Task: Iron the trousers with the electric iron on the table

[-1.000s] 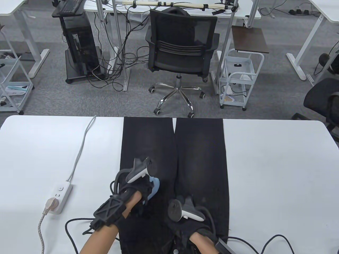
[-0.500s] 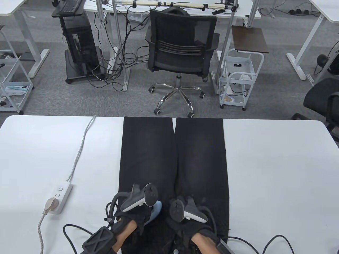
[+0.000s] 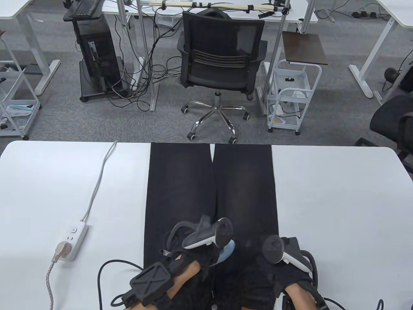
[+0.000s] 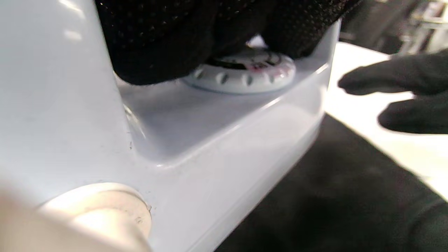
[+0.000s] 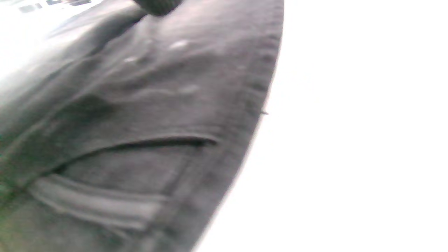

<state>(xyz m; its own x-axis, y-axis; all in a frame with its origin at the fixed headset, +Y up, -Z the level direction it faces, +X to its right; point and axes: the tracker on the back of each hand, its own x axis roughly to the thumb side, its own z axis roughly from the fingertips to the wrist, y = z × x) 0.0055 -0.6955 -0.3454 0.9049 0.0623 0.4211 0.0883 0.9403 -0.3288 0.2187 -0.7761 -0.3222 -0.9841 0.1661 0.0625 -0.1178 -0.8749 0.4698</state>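
My left hand (image 3: pixel 193 258) was wrapped round the handle of the pale blue iron (image 3: pixel 226 253), fingers curled over it just above the temperature dial (image 4: pixel 245 70), and the iron sat on the black trousers (image 3: pixel 180 187) near the waist end, about where the two legs meet. The trousers lay flat along the white table (image 3: pixel 338 210), legs pointing away from me, waistband at my edge. My right hand (image 3: pixel 290 268) rested on the right hip of the trousers beside the pocket opening (image 5: pixel 140 143); from the left wrist view its fingers (image 4: pixel 402 80) looked stretched out and relaxed, gripping nothing, so I took it to be flattening and steadying the cloth. The iron's cord trailed off toward my side, and a power strip (image 3: pixel 72 239) lay well apart on the left with a plug in it. I judged the pressing pass over the upper part was in hand; the next move called for sliding the iron up the right leg while my right hand kept clear of its nose.
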